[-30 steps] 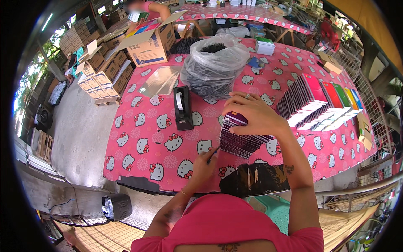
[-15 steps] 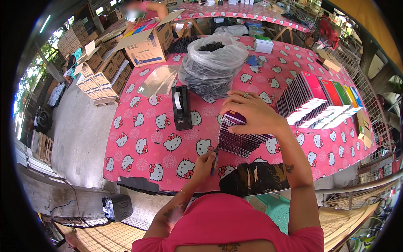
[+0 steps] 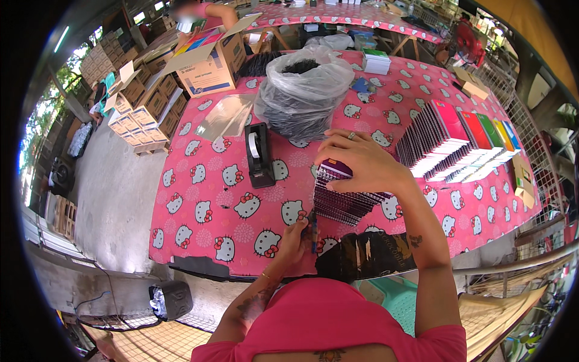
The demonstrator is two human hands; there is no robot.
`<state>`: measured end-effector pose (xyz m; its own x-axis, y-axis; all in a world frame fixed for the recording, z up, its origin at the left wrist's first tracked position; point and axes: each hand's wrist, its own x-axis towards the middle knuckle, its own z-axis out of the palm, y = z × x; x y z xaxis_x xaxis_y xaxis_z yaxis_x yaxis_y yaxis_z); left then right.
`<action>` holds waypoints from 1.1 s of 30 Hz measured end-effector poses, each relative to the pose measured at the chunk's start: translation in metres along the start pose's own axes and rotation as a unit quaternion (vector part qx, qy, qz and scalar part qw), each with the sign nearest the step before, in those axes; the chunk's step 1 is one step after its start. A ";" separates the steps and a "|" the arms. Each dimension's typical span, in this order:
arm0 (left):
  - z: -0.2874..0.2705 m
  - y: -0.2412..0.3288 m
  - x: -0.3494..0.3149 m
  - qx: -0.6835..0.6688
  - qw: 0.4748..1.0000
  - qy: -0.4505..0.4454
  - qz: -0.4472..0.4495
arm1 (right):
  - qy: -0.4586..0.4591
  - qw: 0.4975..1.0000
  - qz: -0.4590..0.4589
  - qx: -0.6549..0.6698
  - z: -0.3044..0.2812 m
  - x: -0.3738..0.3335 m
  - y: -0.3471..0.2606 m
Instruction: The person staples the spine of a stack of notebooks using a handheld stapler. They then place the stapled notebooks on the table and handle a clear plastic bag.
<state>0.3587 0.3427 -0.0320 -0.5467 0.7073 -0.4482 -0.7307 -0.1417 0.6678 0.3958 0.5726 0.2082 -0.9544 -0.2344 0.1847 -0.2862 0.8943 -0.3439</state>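
A stack of purple-covered spiral notebooks (image 3: pixel 350 204) stands in front of me, the coil edges facing me and to the left. My right hand (image 3: pixel 368 161) spans the top of the stack, thumb on the near side and fingers over the far side. By the stack's lower left corner, my left hand (image 3: pixel 294 241) is closed around a slim dark hand tool (image 3: pixel 314 234) with blue and orange on its handle. Its tip is close to the coils; whether it touches them I cannot tell. A black tape dispenser (image 3: pixel 260 158) stands left of the stack.
A clear plastic bag of black coils (image 3: pixel 304 90) stands beyond the stack. Colourful notebook piles (image 3: pixel 443 145) are at right, clear plastic sheets (image 3: pixel 226 117) at left. A torn black cover (image 3: pixel 368 256) lies at the table's near edge. Behind an open carton (image 3: pixel 211 69) a person (image 3: pixel 208 15) works.
My left hand has turned slightly, and the tool now points more upright, showing more of its coloured handle. My right hand stays on the notebooks. The far person's hands have shifted a little.
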 end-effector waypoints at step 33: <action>-0.003 -0.006 0.001 0.226 0.972 0.030 0.065 | 0.004 1.000 -0.002 -0.005 0.001 0.000 0.002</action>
<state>0.3611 0.3423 -0.0384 -0.6554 0.6595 -0.3680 -0.4079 0.1010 0.9074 0.3952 0.5739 0.2061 -0.9525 -0.2359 0.1928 -0.2898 0.8967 -0.3345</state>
